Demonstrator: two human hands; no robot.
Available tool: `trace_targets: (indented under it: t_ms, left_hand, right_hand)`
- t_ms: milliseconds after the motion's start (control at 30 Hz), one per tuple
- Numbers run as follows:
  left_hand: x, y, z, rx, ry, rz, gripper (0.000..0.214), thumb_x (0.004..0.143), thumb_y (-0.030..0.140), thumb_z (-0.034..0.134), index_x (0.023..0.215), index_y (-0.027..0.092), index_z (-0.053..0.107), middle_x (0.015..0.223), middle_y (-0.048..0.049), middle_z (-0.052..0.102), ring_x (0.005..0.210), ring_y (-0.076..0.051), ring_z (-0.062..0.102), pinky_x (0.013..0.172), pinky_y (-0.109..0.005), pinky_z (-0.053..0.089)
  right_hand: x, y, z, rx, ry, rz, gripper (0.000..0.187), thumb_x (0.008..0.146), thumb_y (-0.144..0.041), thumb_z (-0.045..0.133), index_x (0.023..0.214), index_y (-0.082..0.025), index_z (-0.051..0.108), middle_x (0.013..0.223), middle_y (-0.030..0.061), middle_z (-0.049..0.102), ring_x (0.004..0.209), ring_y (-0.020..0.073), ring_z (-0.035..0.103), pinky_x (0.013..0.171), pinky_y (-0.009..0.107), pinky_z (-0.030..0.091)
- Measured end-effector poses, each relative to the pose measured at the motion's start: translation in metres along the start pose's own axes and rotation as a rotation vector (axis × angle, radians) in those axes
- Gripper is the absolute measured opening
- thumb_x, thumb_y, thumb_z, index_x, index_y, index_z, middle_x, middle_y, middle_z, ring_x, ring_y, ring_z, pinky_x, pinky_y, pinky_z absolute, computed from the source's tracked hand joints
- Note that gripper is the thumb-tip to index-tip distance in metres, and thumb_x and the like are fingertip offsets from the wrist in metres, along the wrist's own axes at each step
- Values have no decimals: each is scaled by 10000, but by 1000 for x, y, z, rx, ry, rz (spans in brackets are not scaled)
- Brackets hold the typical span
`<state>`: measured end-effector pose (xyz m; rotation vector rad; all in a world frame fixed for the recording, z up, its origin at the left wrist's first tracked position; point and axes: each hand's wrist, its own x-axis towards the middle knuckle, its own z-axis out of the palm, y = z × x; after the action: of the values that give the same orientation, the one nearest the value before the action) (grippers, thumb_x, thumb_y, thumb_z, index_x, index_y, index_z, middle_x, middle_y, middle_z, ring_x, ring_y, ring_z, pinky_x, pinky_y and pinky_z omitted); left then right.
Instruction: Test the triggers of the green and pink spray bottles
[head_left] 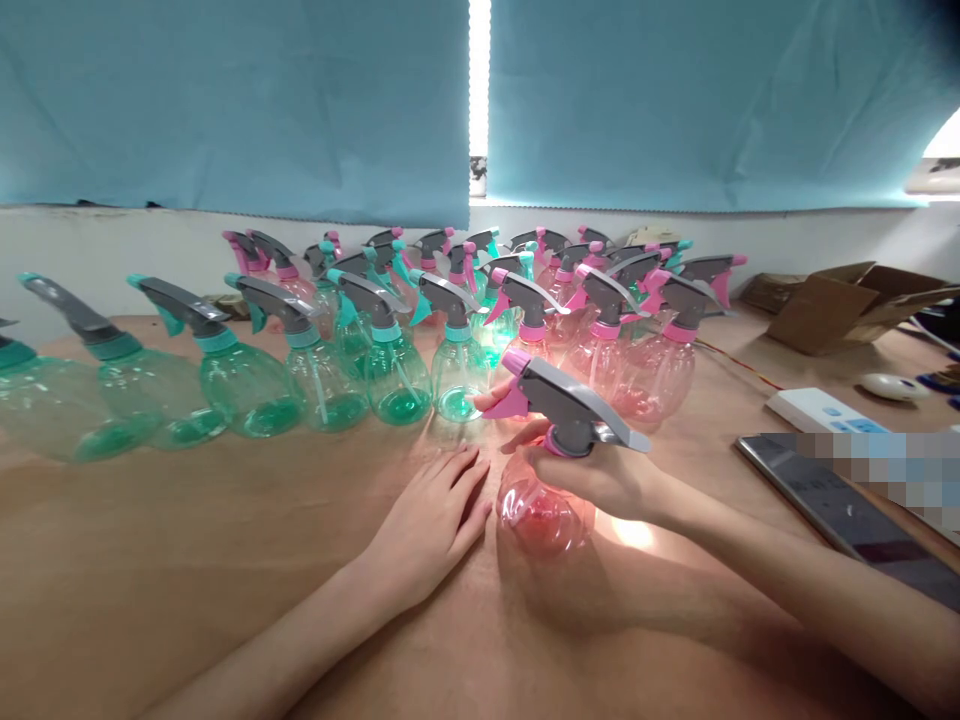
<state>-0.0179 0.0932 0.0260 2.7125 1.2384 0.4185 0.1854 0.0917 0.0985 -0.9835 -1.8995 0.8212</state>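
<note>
In the head view, I have a pink spray bottle (544, 515) near the middle of the desk (187, 560), toward the near edge and in front of the standing rows. My right hand (600, 480) is wrapped around its neck, just under the grey head (570, 395); the narrow part probably gives a surer grip than the round, slick body. One finger reaches forward beside the pink trigger (511, 402), though I can't tell whether it presses. The bottle is roughly upright; whether its base touches the desk, I can't make out.

My left hand (427, 510) is released, lying palm down just left of the bottle with its fingers loosely extended, perhaps as a rest or to stay close by.

Green bottles (397, 385) run in a line from the desk's left edge to its middle, and pink bottles (660, 375) continue it rightward. Nozzles in that front line point left, likely for tidiness; more bottles crowd behind, toward the far edge. Near the right edge, a phone (806, 500), a white mouse (892, 387) and a cardboard box (825, 310) sit apart from them.
</note>
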Motion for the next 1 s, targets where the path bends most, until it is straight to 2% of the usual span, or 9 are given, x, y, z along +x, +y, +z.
trace_targets:
  t_ms: [200, 300, 367, 500, 667, 800, 1000]
  left_hand:
    - [-1, 0, 0, 16, 4, 6, 386, 984, 310, 410, 1315, 146, 521, 1409, -131, 501, 1303, -277, 445, 1082, -466, 358]
    - [-1, 0, 0, 11, -10, 4, 396, 984, 308, 411, 1326, 135, 513, 1411, -143, 495, 1305, -284, 442, 1080, -483, 355]
    - [0, 0, -1, 11, -15, 0, 397, 984, 311, 408, 1328, 142, 511, 1413, -139, 495, 1306, -284, 442, 1083, -488, 351]
    - [0, 0, -1, 10, -20, -5, 403, 983, 311, 403, 1331, 138, 506, 1419, -137, 489, 1311, -278, 436, 1084, -474, 353]
    - [0, 0, 0, -15, 5, 4, 389, 980, 303, 404, 1330, 164, 503, 1420, -127, 491, 1306, -281, 441, 1071, -480, 363]
    - [0, 0, -1, -15, 7, 5, 389, 987, 310, 394, 1332, 166, 500, 1422, -122, 490, 1311, -278, 437, 1080, -481, 353]
    - [0, 1, -1, -6, -1, 4, 393, 991, 321, 386, 1330, 159, 503, 1422, -123, 489, 1315, -272, 432, 1083, -470, 355]
  right_hand:
    - [4, -8, -2, 31, 17, 26, 161, 585, -160, 452, 699, -231, 542, 540, -68, 441, 446, 83, 343, 466, 254, 386]
    - [5, -13, -3, 24, 60, 6, 169, 562, -168, 453, 701, -233, 521, 587, -52, 485, 487, 99, 407, 471, 255, 378]
    - [5, -14, -3, 47, 57, -3, 154, 573, -181, 459, 703, -235, 520, 610, -43, 506, 521, 113, 456, 505, 269, 414]
    - [2, -5, -4, 30, 41, 53, 142, 603, -164, 482, 703, -237, 550, 599, -31, 521, 572, 150, 523, 554, 306, 464]
    - [-2, 4, -3, -39, 53, 94, 164, 665, -161, 532, 775, -235, 628, 586, -23, 544, 542, 152, 493, 456, 284, 407]
    - [-3, 2, -2, -40, 52, 72, 229, 671, -148, 542, 850, -236, 655, 622, -18, 577, 566, 157, 503, 482, 292, 426]
    - [-2, 0, -2, -21, 60, 40, 303, 649, -130, 535, 908, -245, 643, 593, -31, 551, 585, 169, 516, 502, 299, 441]
